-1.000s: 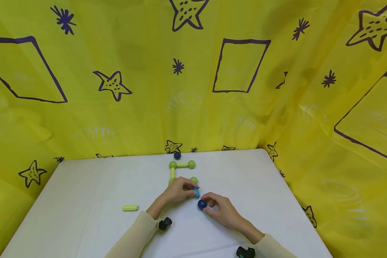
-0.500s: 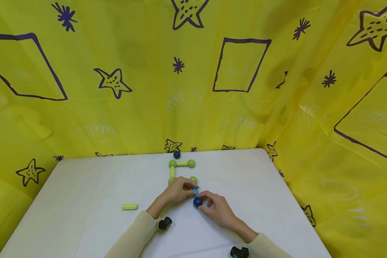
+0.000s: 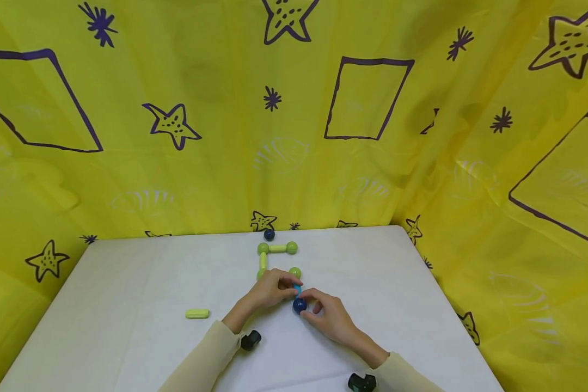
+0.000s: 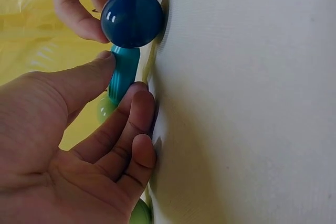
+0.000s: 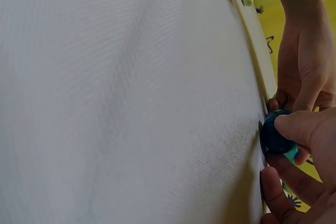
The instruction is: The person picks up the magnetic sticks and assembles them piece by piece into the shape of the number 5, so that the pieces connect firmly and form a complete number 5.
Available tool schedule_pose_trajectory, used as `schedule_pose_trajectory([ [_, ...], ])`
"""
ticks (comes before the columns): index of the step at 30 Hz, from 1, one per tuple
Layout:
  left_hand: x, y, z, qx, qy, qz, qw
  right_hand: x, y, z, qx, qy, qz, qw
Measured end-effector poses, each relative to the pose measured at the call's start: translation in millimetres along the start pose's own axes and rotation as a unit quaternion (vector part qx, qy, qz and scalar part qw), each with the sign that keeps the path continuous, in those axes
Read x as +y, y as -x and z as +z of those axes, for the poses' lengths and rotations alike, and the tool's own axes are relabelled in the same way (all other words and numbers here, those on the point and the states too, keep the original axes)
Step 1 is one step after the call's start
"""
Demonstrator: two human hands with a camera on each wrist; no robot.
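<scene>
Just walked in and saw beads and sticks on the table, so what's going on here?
A person is joining rod-and-ball pieces on a white table. The left hand pinches a teal rod, and the right hand holds a dark blue ball against its end. Beyond the hands lies a partly built shape of green balls and pale green rods. A second dark blue ball sits at the far edge, and a loose pale green rod lies to the left.

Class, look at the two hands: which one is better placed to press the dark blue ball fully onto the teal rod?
Probably the right hand: it already pinches the dark blue ball at the end of the teal rod, while the left hand holds that rod.
</scene>
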State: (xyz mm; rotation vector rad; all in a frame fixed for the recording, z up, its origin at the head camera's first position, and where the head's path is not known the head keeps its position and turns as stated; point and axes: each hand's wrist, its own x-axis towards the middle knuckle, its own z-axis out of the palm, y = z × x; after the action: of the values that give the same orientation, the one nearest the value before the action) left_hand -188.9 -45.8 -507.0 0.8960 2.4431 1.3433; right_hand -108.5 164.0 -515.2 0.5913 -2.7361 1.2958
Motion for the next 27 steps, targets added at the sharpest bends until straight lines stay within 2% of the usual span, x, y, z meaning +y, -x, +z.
schedule_pose_trajectory([
  [6, -0.3, 2.5, -1.5, 0.005, -0.003, 0.002, 1.0000, -1, -1, -1, -0.009, -0.001, 0.006, 1.000],
  [11, 2.0, 9.6, -7.4, 0.025, -0.010, 0.004, 0.9996, 0, -3, -3, -0.023, -0.001, 0.010, 1.000],
  [17, 2.5, 22.1, -19.2, 0.049, -0.005, -0.004, 0.9988, 1, -6, -5, -0.043, -0.003, 0.011, 0.999],
  [27, -4.2, 52.0, -42.7, 0.100, -0.033, 0.016, 0.9944, 4, -11, -9, -0.072, -0.001, 0.014, 0.997],
])
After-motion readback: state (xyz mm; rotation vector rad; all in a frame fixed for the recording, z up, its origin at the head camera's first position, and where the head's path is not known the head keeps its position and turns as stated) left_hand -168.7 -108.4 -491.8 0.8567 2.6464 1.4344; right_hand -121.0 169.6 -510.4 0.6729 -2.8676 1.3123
